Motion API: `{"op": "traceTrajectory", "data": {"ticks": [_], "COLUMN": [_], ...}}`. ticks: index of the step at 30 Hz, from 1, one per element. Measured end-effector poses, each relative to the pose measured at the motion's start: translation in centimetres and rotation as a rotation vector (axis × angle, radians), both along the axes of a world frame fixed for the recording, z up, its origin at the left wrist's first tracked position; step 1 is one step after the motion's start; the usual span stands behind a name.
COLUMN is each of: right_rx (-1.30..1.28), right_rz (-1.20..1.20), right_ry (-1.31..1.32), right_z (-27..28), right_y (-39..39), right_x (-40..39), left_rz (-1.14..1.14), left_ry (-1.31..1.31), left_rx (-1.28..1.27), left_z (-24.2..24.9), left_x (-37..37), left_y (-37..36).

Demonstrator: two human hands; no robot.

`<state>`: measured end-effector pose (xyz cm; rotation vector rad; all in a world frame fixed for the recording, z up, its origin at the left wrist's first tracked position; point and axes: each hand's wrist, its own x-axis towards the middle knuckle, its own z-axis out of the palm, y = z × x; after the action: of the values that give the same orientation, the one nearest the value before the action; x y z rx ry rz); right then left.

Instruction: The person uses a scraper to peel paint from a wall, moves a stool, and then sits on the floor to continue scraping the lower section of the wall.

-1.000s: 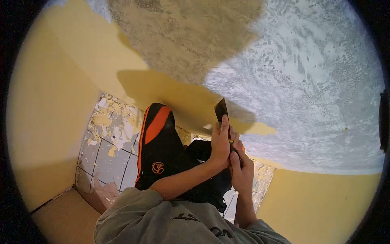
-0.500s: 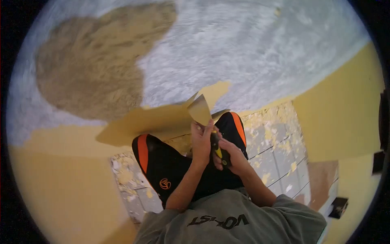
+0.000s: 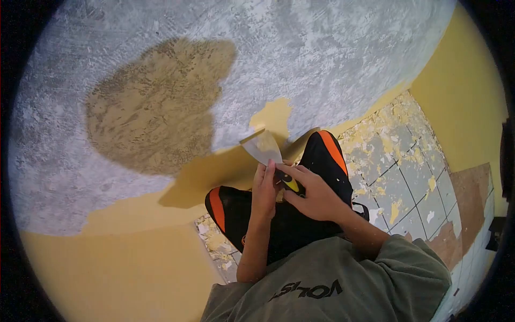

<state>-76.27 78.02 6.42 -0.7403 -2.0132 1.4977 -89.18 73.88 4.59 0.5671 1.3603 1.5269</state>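
Observation:
A scraper (image 3: pixel 263 147) with a wide metal blade and a black and yellow handle is held in front of the wall, its blade tilted up and to the left. My left hand (image 3: pixel 264 188) is closed at the base of the blade, thumb on the metal. My right hand (image 3: pixel 314 193) wraps round the handle just beside it, fingers near the blade's base. Behind the blade, a patch of yellow paint (image 3: pixel 273 115) borders the bare grey wall (image 3: pixel 300 59).
A brown patch (image 3: pixel 155 107) marks the wall at the upper left. Yellow paint covers the lower wall (image 3: pixel 134 252) and the right wall (image 3: pixel 461 102). Paint flakes litter the tiled floor (image 3: pixel 402 182). My bent knees (image 3: pixel 327 155) are close to the wall.
My right hand has moved up the handle toward the blade. The blade is turned more to the left. The view has shifted, showing more of the floor at right.

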Motion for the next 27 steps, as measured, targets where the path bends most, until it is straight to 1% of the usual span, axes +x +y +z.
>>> {"op": "traceTrajectory", "data": {"ticks": [1,2,3,4,6,7,9,10,11,12,13,14,15,16,17,18,19,20,21,22,23,24,26,27], "right_rx": [0.000,-0.058,-0.115,-0.113,0.291,0.295,0.636,0.671,0.678,0.730,0.781,0.597,0.610,0.332,0.042,0.051,-0.155,-0.369,-0.339,-0.301,-0.296,-0.203,-0.165,-0.101], "right_rz": [-0.003,0.056,0.115,0.114,0.064,0.068,0.093,0.106,0.116,0.058,0.000,-0.107,-0.098,-0.314,-0.523,-0.511,-0.502,-0.488,-0.552,-0.522,-0.462,-0.413,-0.429,-0.344], "right_ry": [0.002,0.012,0.021,0.019,0.107,0.099,0.019,0.073,0.064,0.152,0.243,0.418,0.409,0.561,0.701,0.694,0.828,0.954,0.986,1.000,1.038,1.056,1.155,1.225], "right_z": [0.8,1.8,2.3,1.8,0.2,0.2,0.5,0.4,0.3,0.1,-0.3,-1.0,-1.3,-1.5,-1.3,-0.6,0.6,2.0,3.7,5.1,6.1,7.8,11.8,13.2], "right_y": [0.0,0.0,0.0,0.0,0.0,0.4,1.9,2.8,3.8,5.0,5.9,6.4,7.0,7.7,8.6,9.7,11.0,12.0,12.8,13.6,14.4,14.6,13.7,13.4], "right_x": [0.8,1.7,2.3,2.7,3.2,3.7,4.4,4.4,4.3,4.0,3.7,2.8,1.8,0.9,0.5,0.6,0.8,0.8,0.6,0.9,1.4,1.8,2.2,2.6], "left_rz": [0.012,0.024,0.022,0.027,0.068,0.069,-0.002,0.003,-0.028,-0.059,-0.053,-0.137,-0.222,-0.319,-0.316,-0.400,-0.479,-0.468,-0.450,-0.434,-0.357,-0.282,-0.112,-0.105], "left_ry": [-0.116,-0.233,-0.234,-0.258,-0.284,-0.292,-0.316,-0.327,-0.395,-0.463,-0.474,-0.424,-0.374,-0.403,-0.412,-0.345,-0.274,-0.278,-0.191,-0.106,-0.038,0.027,0.043,0.035], "left_rx": [-0.003,-0.006,-0.006,-0.040,-0.073,-0.068,0.055,0.064,0.085,0.107,0.119,0.102,0.085,0.042,0.056,0.003,-0.052,-0.045,-0.082,-0.123,-0.175,-0.229,-0.254,-0.252], "left_z": [-0.8,-1.1,-1.1,-0.7,0.6,0.5,0.3,0.0,-0.5,-0.7,-0.6,-0.4,-0.2,-0.7,-1.0,-1.3,-1.7,-2.6,-3.9,-5.0,-5.7,-6.4,-10.0,-12.0], "left_x": [-0.1,0.0,0.1,0.4,1.6,1.9,2.3,2.5,2.6,2.8,3.4,4.0,4.5,4.7,4.7,4.2,3.5,2.4,1.1,-0.2,-1.5,-2.9,-5.9,-6.9], "left_y": [0.1,0.2,0.3,0.6,1.3,1.7,2.6,3.1,3.6,3.9,4.0,4.2,4.3,4.3,3.9,3.2,2.5,1.9,1.2,0.5,0.2,0.0,0.0,-0.1]}}
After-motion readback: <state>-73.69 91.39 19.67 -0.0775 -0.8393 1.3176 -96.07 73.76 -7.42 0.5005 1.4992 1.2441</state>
